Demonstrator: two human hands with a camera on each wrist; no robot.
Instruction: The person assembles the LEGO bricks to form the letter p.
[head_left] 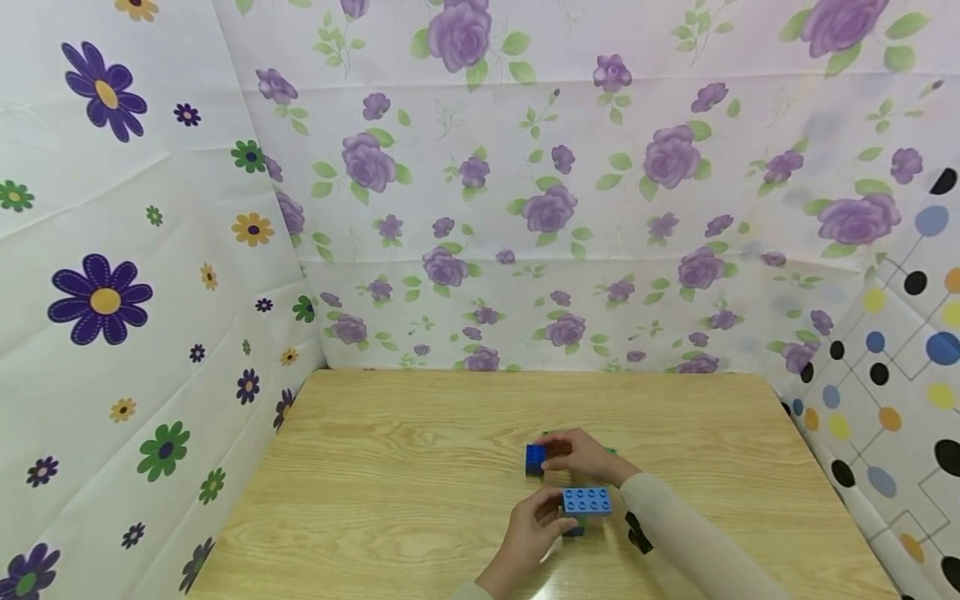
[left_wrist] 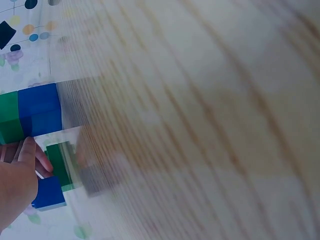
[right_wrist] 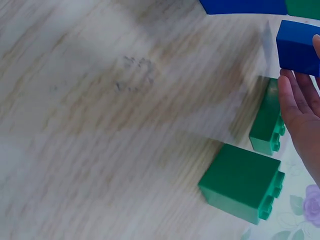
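Evidently, my right grip is pinching a small blue block, while my left grip is holding a stack nearby. I'm judging this a positioning step, with the next move calling for steady, level holds. The small block is showing a studded top; the stack is bearing an eight-studded pale-blue brick over green and darker blue. Two green blocks are resting on the tabletop.

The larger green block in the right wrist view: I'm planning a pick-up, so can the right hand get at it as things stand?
Probably not yet: the right hand holds a blue block. Once freed, it likely could: the larger green block sits nearby, uncovered in that view.
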